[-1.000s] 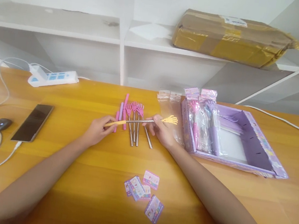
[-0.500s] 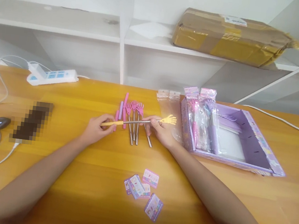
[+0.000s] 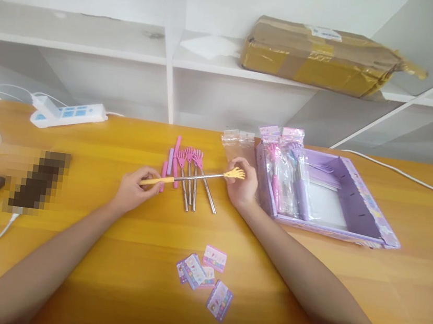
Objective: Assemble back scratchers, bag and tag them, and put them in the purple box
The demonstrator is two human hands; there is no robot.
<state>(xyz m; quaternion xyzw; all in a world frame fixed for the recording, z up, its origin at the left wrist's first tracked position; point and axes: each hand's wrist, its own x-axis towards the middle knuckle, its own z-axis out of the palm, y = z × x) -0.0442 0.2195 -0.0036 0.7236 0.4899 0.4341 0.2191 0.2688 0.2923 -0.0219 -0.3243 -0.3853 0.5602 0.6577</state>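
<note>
Two bare hands span one yellow scratcher (image 3: 199,177) near the middle of the frame, its thin metal rod slanting slightly upward to the right. The left hand (image 3: 132,188), left of centre, pinches the yellow handle (image 3: 157,181) between thumb and fingers. The right hand (image 3: 247,187), right of centre, has its fingers loosely curled around the yellow claw head (image 3: 234,172), which shows in front of the palm; whether they grip it or merely steady it, I cannot tell.

For good handling, I would judge, the pinch should be firm on the handle and the far end supported at its neck rather than by the fine prongs (they look the easiest part to bend). Any force is best sent straight along the rod; a sideways twist could bow it.

Behind the scratcher, at centre, lie several pink-headed rods (image 3: 192,180), with pink and lilac tubes (image 3: 178,147) just to their left. Low movements risk brushing these. Transparent bags (image 3: 238,142) lie beyond the right hand, beside the purple box (image 3: 372,194) at right, so that wrist needs care too. Small printed cards (image 3: 219,300) lie well apart, at lower centre.
</note>
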